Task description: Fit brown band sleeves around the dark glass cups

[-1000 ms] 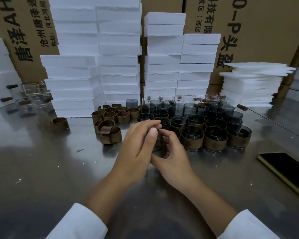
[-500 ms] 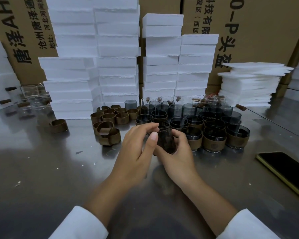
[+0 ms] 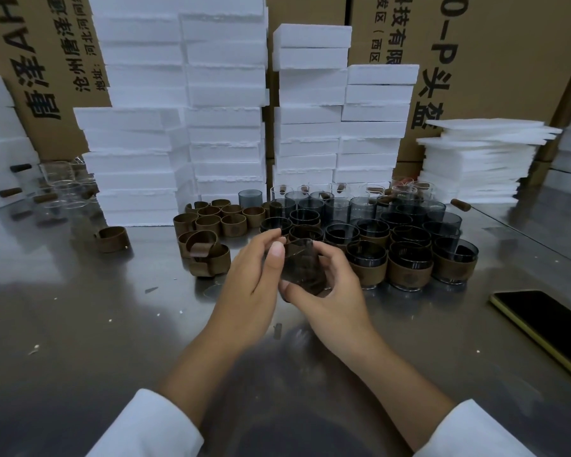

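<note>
A steel table [image 3: 80,324] is spread beneath both hands, and beyond them cardboard cartons [image 3: 495,61] are fronted by stacked white foam blocks [image 3: 225,94]. Just past the fingertips a crowd of dark glass cups [image 3: 337,209] is massed; those nearest the right hand, the banded cups [image 3: 409,272], are already wrapped in brown. Ahead and to the left of the left hand the loose brown bands [image 3: 208,225] are gathered, some standing as rings, some tangled. A phone [image 3: 541,318] is laid well off to the right of the right hand.

One cup, the held cup [image 3: 302,268], is kept clear of the table between the two hands. It is gripped by the left hand [image 3: 251,278], whose fingers are curled against its left side, and cradled by the right hand [image 3: 330,291], whose thumb is tucked under the base while the fingers are wrapped round the far wall. The cup is tilted, its mouth turned up and away and its base towards the right palm.

Whether a sleeve is already seated on it cannot be told (the glass reads too dark). If none is, the left hand is judged the better placed for fetching a band, and the sleeve would be slid along the cup's tilted axis.
</note>
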`<state>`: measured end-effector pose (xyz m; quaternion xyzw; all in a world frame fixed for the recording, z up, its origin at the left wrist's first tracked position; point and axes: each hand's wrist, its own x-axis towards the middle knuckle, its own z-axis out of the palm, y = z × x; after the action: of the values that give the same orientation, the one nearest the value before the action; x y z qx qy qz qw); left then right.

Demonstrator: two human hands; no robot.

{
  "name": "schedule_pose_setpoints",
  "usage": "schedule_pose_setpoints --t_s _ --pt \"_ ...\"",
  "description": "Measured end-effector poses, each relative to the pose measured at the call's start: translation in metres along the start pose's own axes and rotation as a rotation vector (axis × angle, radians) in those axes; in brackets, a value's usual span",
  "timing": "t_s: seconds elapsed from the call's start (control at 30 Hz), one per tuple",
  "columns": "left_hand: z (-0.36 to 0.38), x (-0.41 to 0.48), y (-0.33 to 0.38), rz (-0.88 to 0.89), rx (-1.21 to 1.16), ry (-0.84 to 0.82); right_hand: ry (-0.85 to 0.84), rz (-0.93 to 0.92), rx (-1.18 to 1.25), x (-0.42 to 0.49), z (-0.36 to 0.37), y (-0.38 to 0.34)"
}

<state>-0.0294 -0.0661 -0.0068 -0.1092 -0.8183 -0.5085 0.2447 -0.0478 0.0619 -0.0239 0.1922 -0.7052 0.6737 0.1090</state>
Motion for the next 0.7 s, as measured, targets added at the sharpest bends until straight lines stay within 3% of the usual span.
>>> schedule_pose_setpoints --t_s 0.33,0.7 --pt "0.001 -0.003 0.012 0.096 -0.053 -0.032 -0.091 0.029 -0.052 -0.003 0.001 0.0" --pt "0.001 -0.002 0.018 0.099 -0.19 0.055 0.096 0.083 -0.017 0.003 -0.002 0.004"
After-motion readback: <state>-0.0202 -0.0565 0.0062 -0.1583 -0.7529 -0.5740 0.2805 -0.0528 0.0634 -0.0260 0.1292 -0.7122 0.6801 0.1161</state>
